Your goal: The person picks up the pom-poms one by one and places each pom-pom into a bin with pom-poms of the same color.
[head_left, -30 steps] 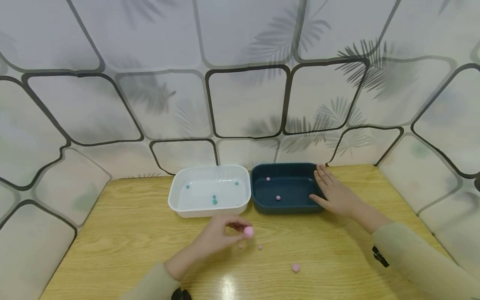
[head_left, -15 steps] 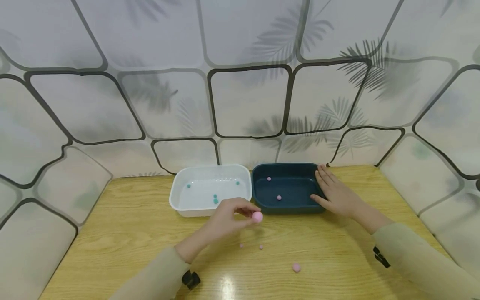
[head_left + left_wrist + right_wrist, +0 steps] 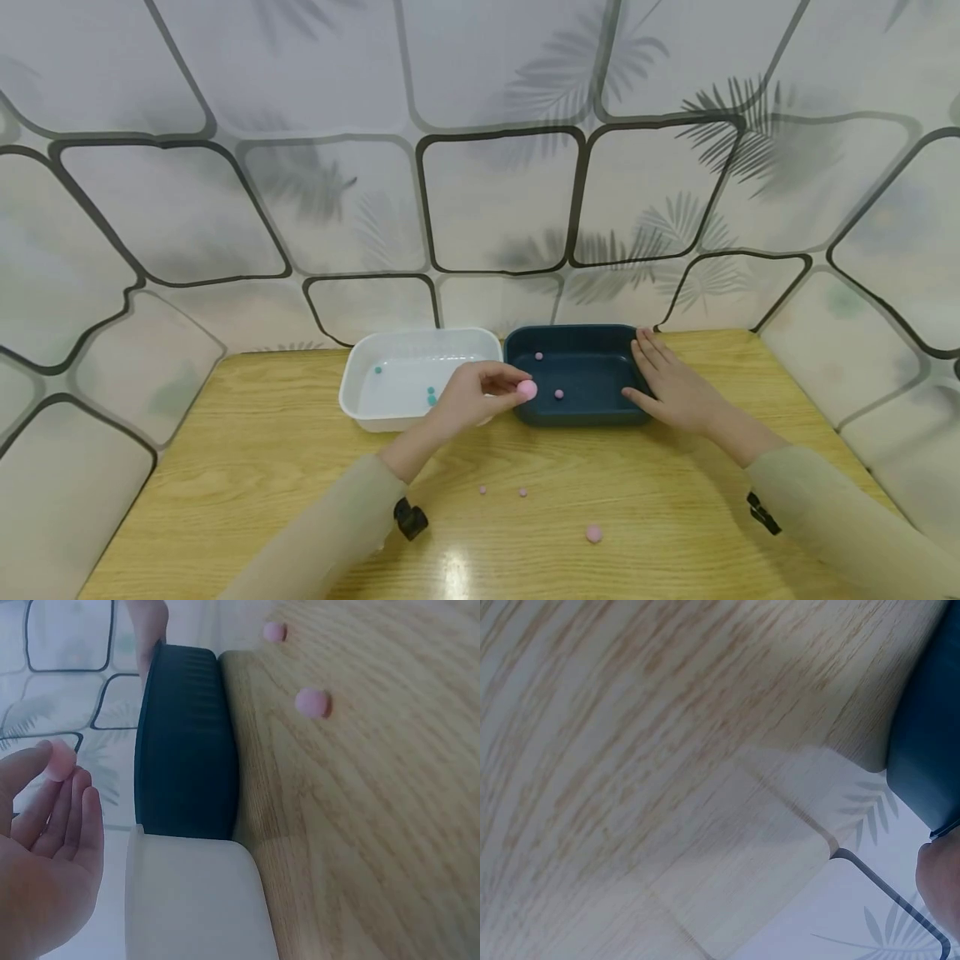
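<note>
the left hand (image 3: pixel 471 397) pinches a large pink ball (image 3: pixel 527 390) between thumb and fingertips, raised above the near left corner of the dark blue tray (image 3: pixel 592 418). the right hand (image 3: pixel 675 396) rests on that tray's right end, its fingers laid straight over the rim and its thumb spread away from them. the hands are well apart, with much of the tray between them. on the tray floor, just right of the left hand's ball, are two small pink balls (image 3: pixel 558 394), one nearer the person than the other. the white tray (image 3: pixel 397 396) stands beside the dark one, partly behind the left hand; teal balls (image 3: pixel 431 400) lie in it, to that hand's left. on the bench (image 3: pixel 675 517), nearer the person than the left hand, are two tiny pink balls (image 3: pixel 522 492), and closer still, between the forearms, another pink ball (image 3: pixel 594 533). both arms wear beige sleeves (image 3: pixel 330 521), with a black fitting (image 3: pixel 411 518) below each wrist. beyond the hands rises a leaf-patterned backdrop (image 3: pixel 498 204).
</note>
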`<state>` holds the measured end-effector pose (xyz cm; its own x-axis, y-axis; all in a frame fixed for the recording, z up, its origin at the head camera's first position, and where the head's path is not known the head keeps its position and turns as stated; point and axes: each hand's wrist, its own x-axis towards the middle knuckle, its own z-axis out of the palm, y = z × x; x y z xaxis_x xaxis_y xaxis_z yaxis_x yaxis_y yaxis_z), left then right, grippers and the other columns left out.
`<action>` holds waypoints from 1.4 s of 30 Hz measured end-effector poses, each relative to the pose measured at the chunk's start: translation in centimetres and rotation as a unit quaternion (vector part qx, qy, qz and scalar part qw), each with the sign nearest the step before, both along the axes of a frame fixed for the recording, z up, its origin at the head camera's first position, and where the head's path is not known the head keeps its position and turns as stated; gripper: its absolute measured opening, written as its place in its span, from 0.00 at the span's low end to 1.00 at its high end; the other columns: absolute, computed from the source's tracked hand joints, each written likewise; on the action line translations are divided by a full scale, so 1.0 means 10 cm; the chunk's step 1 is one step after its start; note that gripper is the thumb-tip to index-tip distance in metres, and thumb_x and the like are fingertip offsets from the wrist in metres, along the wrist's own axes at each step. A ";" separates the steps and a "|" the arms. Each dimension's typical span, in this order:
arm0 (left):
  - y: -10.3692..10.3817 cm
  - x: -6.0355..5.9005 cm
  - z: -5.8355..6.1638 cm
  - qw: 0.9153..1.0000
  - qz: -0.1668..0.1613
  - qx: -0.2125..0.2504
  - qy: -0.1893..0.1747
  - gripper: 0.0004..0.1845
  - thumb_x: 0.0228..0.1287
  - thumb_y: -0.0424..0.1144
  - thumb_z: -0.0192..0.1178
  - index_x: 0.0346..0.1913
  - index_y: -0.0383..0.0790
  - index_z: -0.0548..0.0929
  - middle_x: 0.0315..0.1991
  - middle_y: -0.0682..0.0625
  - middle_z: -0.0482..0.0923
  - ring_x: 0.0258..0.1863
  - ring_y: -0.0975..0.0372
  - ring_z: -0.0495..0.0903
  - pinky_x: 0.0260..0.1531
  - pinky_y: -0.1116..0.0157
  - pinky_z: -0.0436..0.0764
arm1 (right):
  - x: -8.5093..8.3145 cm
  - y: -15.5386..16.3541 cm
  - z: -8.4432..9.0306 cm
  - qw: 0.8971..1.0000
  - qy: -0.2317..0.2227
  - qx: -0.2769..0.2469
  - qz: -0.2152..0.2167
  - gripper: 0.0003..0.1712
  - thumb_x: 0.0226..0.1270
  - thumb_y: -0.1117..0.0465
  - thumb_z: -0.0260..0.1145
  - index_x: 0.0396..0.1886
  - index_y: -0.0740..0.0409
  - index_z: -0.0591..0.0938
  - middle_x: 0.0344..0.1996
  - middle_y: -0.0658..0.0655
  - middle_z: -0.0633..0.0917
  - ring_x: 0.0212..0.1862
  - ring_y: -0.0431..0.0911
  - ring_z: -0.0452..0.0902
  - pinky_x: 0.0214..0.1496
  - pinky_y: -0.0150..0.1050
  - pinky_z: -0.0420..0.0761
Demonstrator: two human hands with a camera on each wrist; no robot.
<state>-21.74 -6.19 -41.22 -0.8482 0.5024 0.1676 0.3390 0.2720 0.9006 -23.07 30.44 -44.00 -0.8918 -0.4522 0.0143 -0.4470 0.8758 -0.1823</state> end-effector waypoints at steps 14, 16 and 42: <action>0.18 -0.26 -0.01 0.999 0.027 0.004 -0.043 0.16 0.72 0.38 0.71 0.57 0.34 0.89 0.55 0.40 0.90 0.50 0.54 0.90 0.49 0.68 0.88 | 0.00 0.01 0.00 1.000 0.003 -0.001 0.003 0.54 0.83 0.39 0.57 0.82 0.79 0.51 0.83 0.79 0.46 0.86 0.71 0.38 0.85 0.67 0.51; 0.21 -0.30 -0.01 0.998 0.035 0.007 -0.051 0.16 0.71 0.38 0.71 0.57 0.34 0.89 0.55 0.40 0.90 0.50 0.54 0.89 0.50 0.68 0.88 | -0.01 0.01 -0.01 1.000 0.006 -0.001 0.004 0.54 0.83 0.39 0.57 0.82 0.79 0.51 0.83 0.80 0.46 0.86 0.71 0.38 0.85 0.67 0.51; 0.46 -0.55 -0.07 0.996 0.070 -0.049 0.009 0.15 0.71 0.36 0.72 0.56 0.35 0.90 0.50 0.39 0.91 0.52 0.48 0.90 0.53 0.63 0.89 | -0.01 0.00 0.01 1.000 -0.008 0.006 -0.003 0.54 0.83 0.39 0.57 0.82 0.78 0.51 0.84 0.78 0.45 0.86 0.71 0.38 0.86 0.67 0.50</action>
